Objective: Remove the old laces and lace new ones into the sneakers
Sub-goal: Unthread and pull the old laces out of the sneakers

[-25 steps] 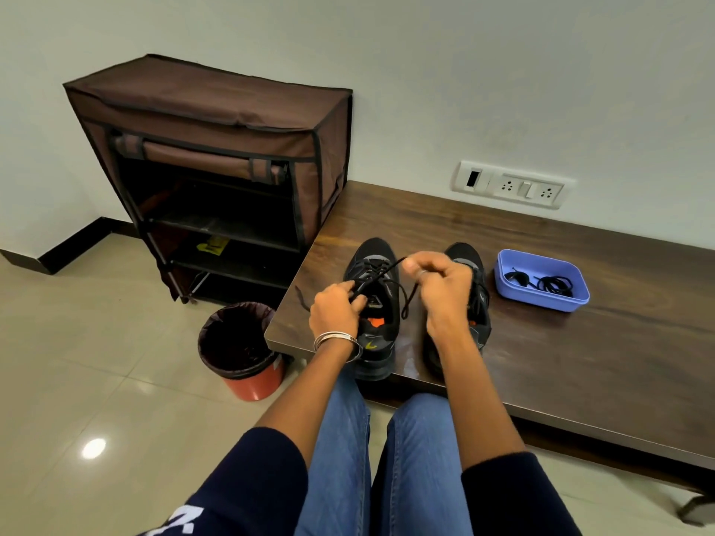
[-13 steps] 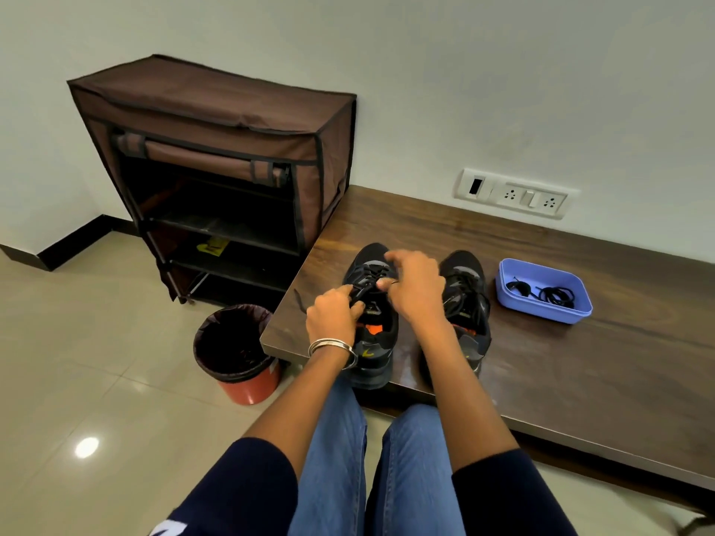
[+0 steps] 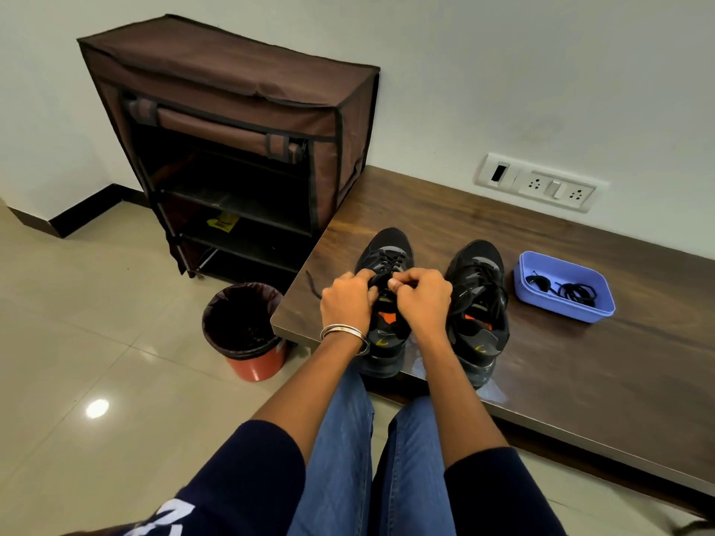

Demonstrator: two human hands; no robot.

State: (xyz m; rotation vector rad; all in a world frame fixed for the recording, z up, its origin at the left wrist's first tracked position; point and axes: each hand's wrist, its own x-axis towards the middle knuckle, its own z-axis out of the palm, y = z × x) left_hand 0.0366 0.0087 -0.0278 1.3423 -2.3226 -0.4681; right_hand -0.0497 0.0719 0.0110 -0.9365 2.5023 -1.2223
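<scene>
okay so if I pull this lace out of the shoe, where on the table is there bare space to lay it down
Bare wood lies behind the two sneakers toward the wall socket, and widely to the right of and in front of the blue tray. It is crowded at the left sneaker, where both the left hand and right hand work.

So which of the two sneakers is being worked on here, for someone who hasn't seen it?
On the dark wooden bench two black sneakers stand side by side. It is the left sneaker, nearer the bench's end, not the one beside the blue tray. Both hands pinch its laces.
</scene>
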